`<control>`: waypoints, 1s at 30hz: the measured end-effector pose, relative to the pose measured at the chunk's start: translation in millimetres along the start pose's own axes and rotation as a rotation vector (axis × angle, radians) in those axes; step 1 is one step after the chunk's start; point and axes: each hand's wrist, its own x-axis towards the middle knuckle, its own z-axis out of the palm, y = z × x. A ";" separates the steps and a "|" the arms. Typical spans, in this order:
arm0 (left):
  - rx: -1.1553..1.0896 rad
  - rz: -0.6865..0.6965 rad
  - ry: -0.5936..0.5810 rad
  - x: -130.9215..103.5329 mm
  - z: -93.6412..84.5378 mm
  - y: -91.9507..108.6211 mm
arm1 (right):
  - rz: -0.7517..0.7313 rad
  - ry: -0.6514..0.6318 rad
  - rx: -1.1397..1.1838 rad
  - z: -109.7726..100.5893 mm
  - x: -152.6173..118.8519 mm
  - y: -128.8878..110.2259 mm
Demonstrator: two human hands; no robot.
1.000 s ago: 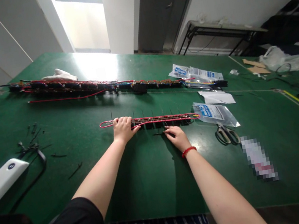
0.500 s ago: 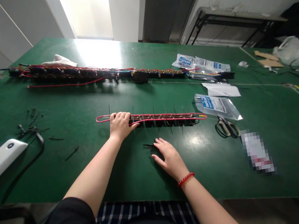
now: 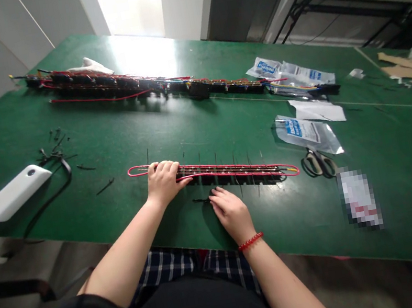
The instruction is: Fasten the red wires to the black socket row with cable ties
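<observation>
My left hand (image 3: 164,183) is wrapped over the left part of a long black strip (image 3: 229,174) bearing rows of metal contacts and a looped red wire. Thin black cable ties (image 3: 247,156) stick up and out along the strip. On the near side of it, my right hand (image 3: 232,212) is closed, with thumb and fingertips together on a small bunch of black cable ties (image 3: 201,200) lying on the table. The fingers partly hide that bunch.
Across the back of the green table (image 3: 107,134) lies a longer wired assembly (image 3: 130,85). Scissors (image 3: 319,163) and a plastic bag (image 3: 308,133) lie to the right. On the left are a white device (image 3: 15,193) with a cable and scattered black ties (image 3: 105,186).
My right thumb has closed toward the fingers at the bunch of ties. My left hand keeps its grip on the strip. The view has shifted slightly.
</observation>
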 end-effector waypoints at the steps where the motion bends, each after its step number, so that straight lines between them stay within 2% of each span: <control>1: 0.005 0.004 -0.001 -0.5 -0.8 -0.3 | -0.003 -0.001 -0.013 -0.4 0.3 -0.5; 8: 0.011 0.019 0.025 1.5 -1.5 0.2 | 0.031 -0.012 -0.036 -2.9 4.7 -1.6; 22: -0.068 0.071 0.064 2.0 0.8 0.3 | 0.218 0.045 0.162 -3.1 23.0 1.9; 30: 0.003 0.188 0.038 4.6 -3.5 -13.5 | 0.211 0.044 0.166 -3.6 22.4 1.3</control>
